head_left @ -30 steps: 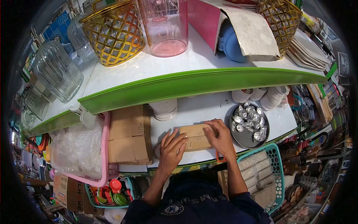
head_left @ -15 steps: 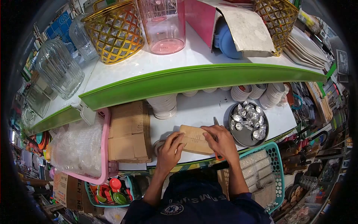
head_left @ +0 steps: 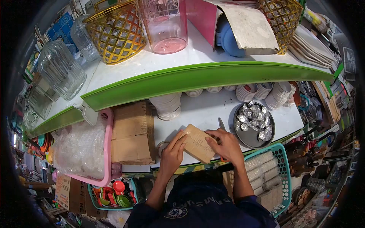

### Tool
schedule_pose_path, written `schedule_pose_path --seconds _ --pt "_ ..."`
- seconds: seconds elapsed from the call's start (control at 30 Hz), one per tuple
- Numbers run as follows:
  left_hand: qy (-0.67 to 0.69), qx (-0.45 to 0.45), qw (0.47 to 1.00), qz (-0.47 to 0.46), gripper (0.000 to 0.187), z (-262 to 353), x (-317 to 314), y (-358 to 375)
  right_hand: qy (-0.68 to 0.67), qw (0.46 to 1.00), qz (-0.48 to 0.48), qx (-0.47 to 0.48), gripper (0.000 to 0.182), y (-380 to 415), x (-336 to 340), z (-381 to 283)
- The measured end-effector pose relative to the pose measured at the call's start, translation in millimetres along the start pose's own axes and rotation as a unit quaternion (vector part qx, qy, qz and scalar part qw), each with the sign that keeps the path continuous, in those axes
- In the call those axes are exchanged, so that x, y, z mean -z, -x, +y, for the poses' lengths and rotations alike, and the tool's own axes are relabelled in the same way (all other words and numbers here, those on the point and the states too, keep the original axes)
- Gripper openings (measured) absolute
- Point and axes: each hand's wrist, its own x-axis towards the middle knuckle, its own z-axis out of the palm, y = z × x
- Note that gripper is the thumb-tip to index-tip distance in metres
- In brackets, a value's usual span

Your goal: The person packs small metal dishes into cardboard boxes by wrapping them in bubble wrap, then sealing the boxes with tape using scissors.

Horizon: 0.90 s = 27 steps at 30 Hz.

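Note:
A small brown cardboard box lies tilted at an angle between my hands, over the front of the white lower shelf. My left hand grips its left edge, fingers closed together along the side. From the right, my right hand holds it with bent fingers at the upper edge and the thumb on its face. A pointed metal blade sticks out past my right hand, and an orange handle shows below; the rest is hidden under the hand. Behind my left fingers sits part of a tape roll.
A dark round pan holds crinkled silver tins. Left are a larger carton and a pink basket of bubble wrap. A green-edged upper shelf overhangs stacked white bowls. A teal basket holds wrapped bundles.
The small box has turned clockwise, its right end now lower and nearer me. Both hands stay on it, and the left has shifted slightly with the turn.

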Motion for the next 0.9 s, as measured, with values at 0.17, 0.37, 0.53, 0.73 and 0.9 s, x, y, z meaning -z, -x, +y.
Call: schedule_pose_path --seconds 0.17,0.37,0.53,0.73,0.9 --pt "0.048 0.037 0.998 -0.014 0.027 0.2 2.7 -3.6 0.019 0.998 -0.006 0.061 0.046 0.0 -6.7 10.1" --pt "0.132 0.070 0.988 -0.038 0.022 4.3 6.7 -10.8 -0.054 0.991 -0.080 0.088 0.066 0.9 -1.2 4.0" --pt "0.173 0.079 0.981 -0.050 0.017 1.3 7.3 -15.4 -0.088 0.990 -0.082 0.079 0.058 -4.3 -11.5 5.1" --pt "0.216 0.115 0.966 -0.084 0.016 -10.4 -1.5 -9.6 -0.158 0.980 -0.032 0.117 0.040 -32.8 -36.3 11.3" --pt "0.280 0.120 0.952 0.045 0.016 -7.7 -14.5 -0.1 -0.127 0.986 -0.083 0.074 0.035 -43.1 -37.7 3.3"
